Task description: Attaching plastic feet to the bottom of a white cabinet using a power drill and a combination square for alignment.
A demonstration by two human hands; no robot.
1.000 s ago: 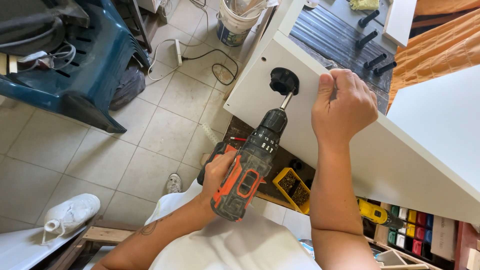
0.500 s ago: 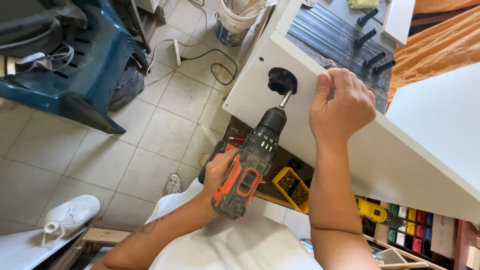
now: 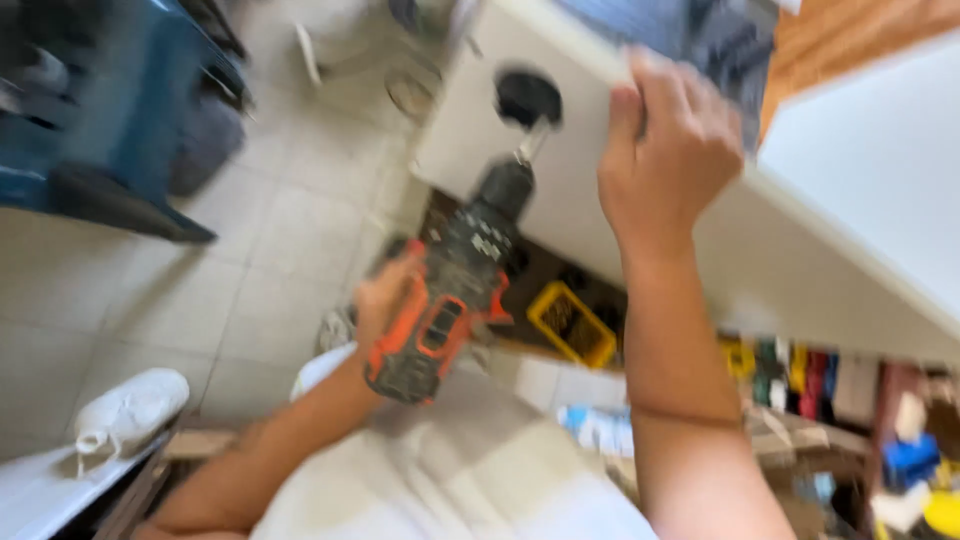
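My left hand [image 3: 385, 300] grips the handle of an orange and black cordless drill [image 3: 450, 285]. The drill's round black cutter head [image 3: 528, 98] sits against the side face of a white board [image 3: 570, 200]. My right hand [image 3: 665, 150] is clamped over the board's top edge, just right of the cutter. The whole view is blurred by motion.
A dark blue plastic chair [image 3: 90, 120] stands at the left on the tiled floor. A white shoe [image 3: 130, 410] lies at the lower left. Under the board sit a yellow parts box [image 3: 572, 325] and a tray of coloured small parts [image 3: 820, 370].
The view has shifted and blurred. Drill, cutter and right hand keep the same places on the board.
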